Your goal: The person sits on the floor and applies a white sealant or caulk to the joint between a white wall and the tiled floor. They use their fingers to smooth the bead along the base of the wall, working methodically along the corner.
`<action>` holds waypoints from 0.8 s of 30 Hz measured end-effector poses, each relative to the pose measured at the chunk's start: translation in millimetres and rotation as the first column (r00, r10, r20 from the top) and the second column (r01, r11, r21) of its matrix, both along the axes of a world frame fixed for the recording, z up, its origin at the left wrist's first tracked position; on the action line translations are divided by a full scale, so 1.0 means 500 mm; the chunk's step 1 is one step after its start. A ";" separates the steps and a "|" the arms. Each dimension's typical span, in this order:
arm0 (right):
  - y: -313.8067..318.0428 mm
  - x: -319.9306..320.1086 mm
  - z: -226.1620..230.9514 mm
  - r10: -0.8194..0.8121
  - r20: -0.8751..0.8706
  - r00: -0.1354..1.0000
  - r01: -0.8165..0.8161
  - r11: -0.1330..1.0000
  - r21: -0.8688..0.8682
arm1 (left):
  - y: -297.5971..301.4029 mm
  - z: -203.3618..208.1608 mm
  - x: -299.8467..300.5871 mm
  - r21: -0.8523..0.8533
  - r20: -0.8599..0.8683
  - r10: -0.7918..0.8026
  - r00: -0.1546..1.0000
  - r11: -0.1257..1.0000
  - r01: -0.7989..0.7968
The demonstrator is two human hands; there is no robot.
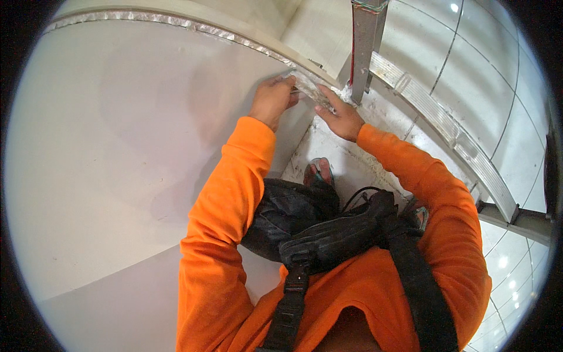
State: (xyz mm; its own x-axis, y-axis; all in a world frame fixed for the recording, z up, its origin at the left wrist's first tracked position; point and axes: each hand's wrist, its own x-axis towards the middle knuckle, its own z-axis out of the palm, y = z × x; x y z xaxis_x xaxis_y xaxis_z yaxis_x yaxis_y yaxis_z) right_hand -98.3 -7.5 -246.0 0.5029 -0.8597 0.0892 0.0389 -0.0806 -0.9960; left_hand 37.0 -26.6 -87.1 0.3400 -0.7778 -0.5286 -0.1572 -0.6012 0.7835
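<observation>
A crinkled, clear-whitish strip of plastic film lies between my two hands at the end of a pale panel's edge. My left hand pinches the strip's near-left end, fingers closed and partly hidden behind it. From the right, my right hand holds the other end, its thumb on the near side and its fingers along the far side. More of the same shiny, wrinkled material runs in a curve along the far edge of the large pale panel.
A grey metal post with wire tied round it rises just beyond my right hand. Beside it, a ribbed metal ladder-like rail curves to the right over white floor tiles. A black bag hangs at my waist, above my sandalled foot.
</observation>
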 end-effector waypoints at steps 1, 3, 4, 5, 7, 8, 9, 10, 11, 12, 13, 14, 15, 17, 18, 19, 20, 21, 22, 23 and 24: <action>-0.003 -0.013 0.006 0.039 -0.006 0.999 -0.039 0.999 -0.003 | -0.001 0.000 0.001 0.009 -0.009 -0.039 0.999 0.999 0.039; -0.008 -0.030 0.009 0.102 -0.053 0.993 -0.101 0.995 0.019 | -0.002 -0.007 0.003 0.063 0.014 -0.146 0.989 0.987 0.145; -0.010 -0.037 0.010 0.133 -0.076 0.988 -0.131 0.991 0.031 | -0.001 -0.014 0.004 0.111 0.043 -0.215 0.976 0.972 0.209; -0.013 -0.042 0.011 0.139 -0.083 0.987 -0.137 0.990 0.030 | 0.000 -0.021 0.004 0.160 0.069 -0.283 0.957 0.950 0.269; -0.021 -0.048 0.011 0.146 -0.095 0.985 -0.144 0.989 0.031 | -0.001 -0.030 0.000 0.143 0.033 -0.293 0.956 0.948 0.285; -0.024 -0.047 0.011 0.139 -0.078 0.987 -0.139 0.990 0.012 | -0.001 -0.033 0.000 0.134 0.016 -0.297 0.955 0.947 0.292; -0.028 -0.046 0.010 0.131 -0.060 0.990 -0.132 0.991 -0.007 | -0.003 -0.035 0.000 0.125 -0.001 -0.285 0.958 0.951 0.283; -0.031 -0.046 0.009 0.123 -0.043 0.991 -0.124 0.992 -0.026 | -0.005 -0.037 0.001 0.117 -0.018 -0.274 0.962 0.955 0.274; -0.035 -0.046 0.008 0.132 -0.042 0.990 -0.133 0.991 -0.023 | -0.006 -0.039 0.002 0.109 -0.035 -0.262 0.964 0.958 0.264; -0.039 -0.046 0.008 0.142 -0.038 0.989 -0.143 0.989 -0.022 | -0.008 -0.040 0.004 0.115 -0.030 -0.259 0.965 0.959 0.261; -0.043 -0.046 0.009 0.152 -0.035 0.988 -0.153 0.988 -0.022 | -0.009 -0.040 0.005 0.121 -0.025 -0.256 0.966 0.959 0.257; -0.047 -0.047 0.010 0.167 -0.033 0.985 -0.168 0.986 -0.018 | -0.010 -0.040 0.007 0.127 -0.019 -0.253 0.967 0.959 0.253; -0.052 -0.048 0.011 0.182 -0.032 0.983 -0.183 0.983 -0.014 | -0.011 -0.041 0.009 0.118 -0.017 -0.257 0.966 0.959 0.257; -0.056 -0.049 0.015 0.200 -0.033 0.979 -0.200 0.980 0.002 | -0.011 -0.044 0.012 0.100 -0.012 -0.265 0.964 0.959 0.265; -0.057 -0.050 0.018 0.203 -0.034 0.979 -0.202 0.979 0.014 | -0.011 -0.045 0.010 0.075 0.000 -0.263 0.965 0.962 0.263; -0.057 -0.050 0.019 0.205 -0.035 0.978 -0.205 0.979 0.026 | -0.009 -0.046 0.006 0.050 0.011 -0.261 0.965 0.964 0.260; -0.058 -0.050 0.019 0.206 -0.035 0.978 -0.205 0.978 0.029 | -0.008 -0.046 0.004 0.025 0.022 -0.257 0.966 0.966 0.257; -0.059 -0.050 0.019 0.206 -0.035 0.978 -0.205 0.978 0.030 | -0.011 -0.043 0.002 0.048 0.014 -0.263 0.965 0.964 0.262; -0.061 -0.051 0.019 0.207 -0.035 0.978 -0.206 0.978 0.032 | -0.014 -0.038 0.001 0.070 0.005 -0.268 0.963 0.961 0.267; -0.062 -0.052 0.020 0.212 -0.037 0.977 -0.210 0.977 0.039 | -0.016 -0.036 0.001 0.092 -0.003 -0.273 0.962 0.958 0.272; -0.062 -0.052 0.021 0.217 -0.039 0.975 -0.215 0.976 0.046 | -0.018 -0.037 0.002 0.094 0.002 -0.274 0.962 0.958 0.272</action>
State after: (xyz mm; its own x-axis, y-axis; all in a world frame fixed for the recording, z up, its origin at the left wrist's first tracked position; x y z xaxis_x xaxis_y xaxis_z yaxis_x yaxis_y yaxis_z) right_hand -124.5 -38.7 -235.6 0.6796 -0.7329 0.0300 0.0078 -0.0336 -0.9994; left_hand 37.9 -35.4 -105.7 0.1297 -0.7905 -0.5986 -0.3365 -0.6030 0.7234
